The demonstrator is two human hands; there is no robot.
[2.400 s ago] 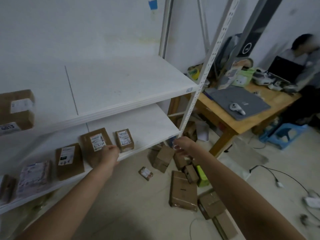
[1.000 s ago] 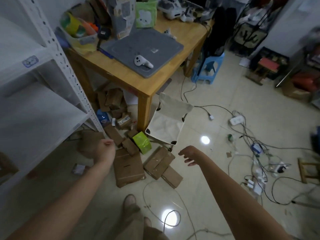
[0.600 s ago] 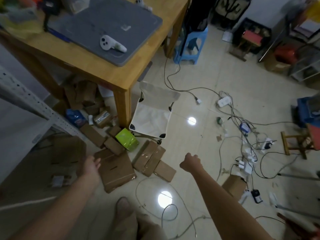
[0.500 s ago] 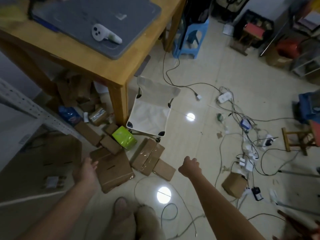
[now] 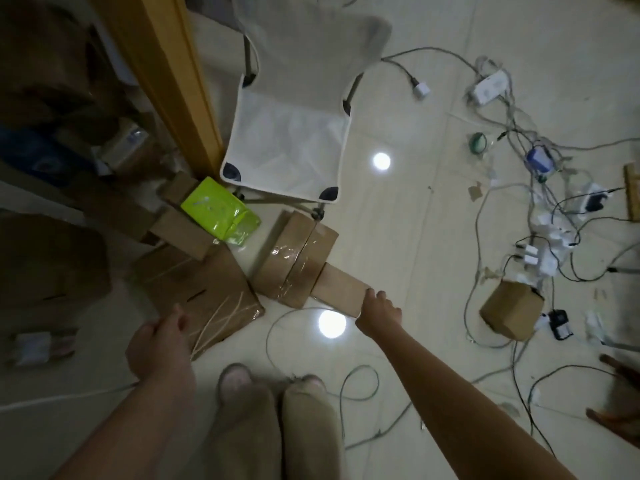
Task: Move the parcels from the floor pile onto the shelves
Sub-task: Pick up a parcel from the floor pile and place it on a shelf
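Brown cardboard parcels lie in a pile on the tiled floor. My right hand (image 5: 377, 311) reaches down to the right end of a small flat parcel (image 5: 341, 289) and its fingers touch that edge. Beside it lies a taped parcel (image 5: 294, 259). My left hand (image 5: 162, 344) hovers with loosely curled fingers over the near corner of a large flat parcel (image 5: 197, 289) and holds nothing. A bright green packet (image 5: 220, 211) sits on the pile behind them. More parcels lie in shadow at the left.
A wooden table leg (image 5: 162, 71) stands at the upper left with a white folding stool (image 5: 291, 140) next to it. Tangled cables and power strips (image 5: 540, 216) cover the floor at right, around a lone cardboard box (image 5: 510, 310). My feet (image 5: 273, 410) stand just below the pile.
The view has swung from the shelves down to the floor pile and come much closer. Both hands have dropped toward the parcels; the right one has reached the small flat parcel's edge.
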